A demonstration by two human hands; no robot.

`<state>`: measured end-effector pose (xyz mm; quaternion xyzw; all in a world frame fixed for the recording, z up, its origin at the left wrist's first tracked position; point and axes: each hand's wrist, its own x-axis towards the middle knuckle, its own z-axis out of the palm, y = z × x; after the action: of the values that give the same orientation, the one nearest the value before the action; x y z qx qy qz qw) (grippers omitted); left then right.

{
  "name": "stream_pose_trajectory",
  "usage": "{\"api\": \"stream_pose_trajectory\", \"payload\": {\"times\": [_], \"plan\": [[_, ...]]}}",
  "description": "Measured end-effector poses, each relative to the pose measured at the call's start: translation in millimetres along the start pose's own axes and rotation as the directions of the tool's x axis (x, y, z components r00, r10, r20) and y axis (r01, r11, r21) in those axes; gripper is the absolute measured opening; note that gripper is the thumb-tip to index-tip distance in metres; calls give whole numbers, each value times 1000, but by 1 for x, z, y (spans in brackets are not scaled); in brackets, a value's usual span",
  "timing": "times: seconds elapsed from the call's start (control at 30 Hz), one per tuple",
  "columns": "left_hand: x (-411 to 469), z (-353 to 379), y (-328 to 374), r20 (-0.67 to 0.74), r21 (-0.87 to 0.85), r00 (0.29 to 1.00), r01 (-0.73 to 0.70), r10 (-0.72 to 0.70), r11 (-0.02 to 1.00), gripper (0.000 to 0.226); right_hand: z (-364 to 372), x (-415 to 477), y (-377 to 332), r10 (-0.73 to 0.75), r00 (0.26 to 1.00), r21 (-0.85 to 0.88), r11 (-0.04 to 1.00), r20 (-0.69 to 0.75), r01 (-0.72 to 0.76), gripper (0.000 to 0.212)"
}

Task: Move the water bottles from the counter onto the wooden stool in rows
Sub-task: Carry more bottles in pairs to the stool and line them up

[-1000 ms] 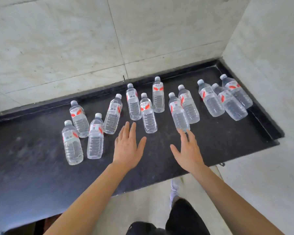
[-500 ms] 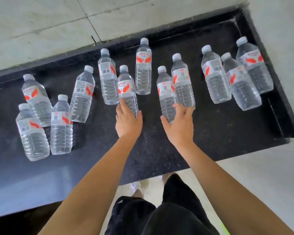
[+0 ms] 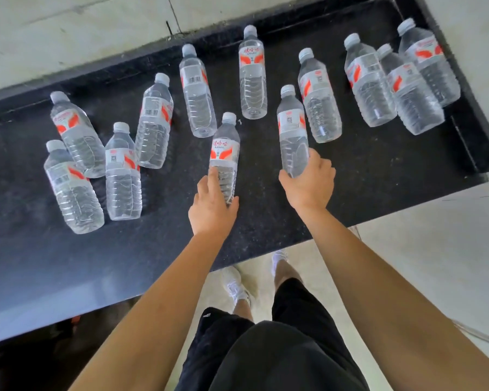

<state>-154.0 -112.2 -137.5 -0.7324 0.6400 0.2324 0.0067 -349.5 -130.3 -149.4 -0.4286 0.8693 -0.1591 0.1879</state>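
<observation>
Barely getting started: left hand (image 3: 211, 204) is curling round one bottle (image 3: 225, 153), right hand (image 3: 308, 183) gripping its neighbour (image 3: 291, 128), ten others (image 3: 251, 71) sitting toward the counter (image 3: 350, 179) back edge, stool out of view.

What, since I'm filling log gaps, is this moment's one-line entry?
left hand: grips centre bottle | right hand: grips neighbouring bottle | counter: other bottles standing | stool: unseen

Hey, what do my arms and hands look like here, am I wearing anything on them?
The left arm and right arm are bare to the picture's edge, no sleeves showing. The left hand and right hand carry no gloves; no watch, band or ring shows. Below are black shorts and white shoes.
</observation>
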Motion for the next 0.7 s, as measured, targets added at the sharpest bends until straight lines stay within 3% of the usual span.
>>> {"api": "stream_pose_trajectory", "payload": {"times": [0.13, 0.27, 0.33, 0.47, 0.6, 0.7], "plan": [[-24, 4, -22, 2, 0, 1000, 18, -18, 1000, 81, 6, -51, 23, -163, 982, -160, 976, -91, 147, 73], [-35, 1, -36, 4, -24, 1000, 21, -21, 999, 84, 15, -93, 32, -370, 928, -47, 927, 49, 372, 61], [-36, -1, -39, 1, -22, 1000, 21, -21, 1000, 84, 18, -97, 25, -394, 918, -2, 919, 56, 394, 45], [-37, -8, -41, 30, -18, 999, 26, -25, 1000, 84, 15, -89, 4, -241, 970, 109, 965, -2, 240, 26], [-33, -15, -43, 31, -90, 998, 52, -49, 995, 77, 4, -68, -5, -9, 994, 181, 983, 110, -11, 57], [-23, -21, -42, -26, -196, 999, 38, -44, 980, 59, -1, -51, -7, 44, 978, 111, 992, 206, -67, 81]]}}
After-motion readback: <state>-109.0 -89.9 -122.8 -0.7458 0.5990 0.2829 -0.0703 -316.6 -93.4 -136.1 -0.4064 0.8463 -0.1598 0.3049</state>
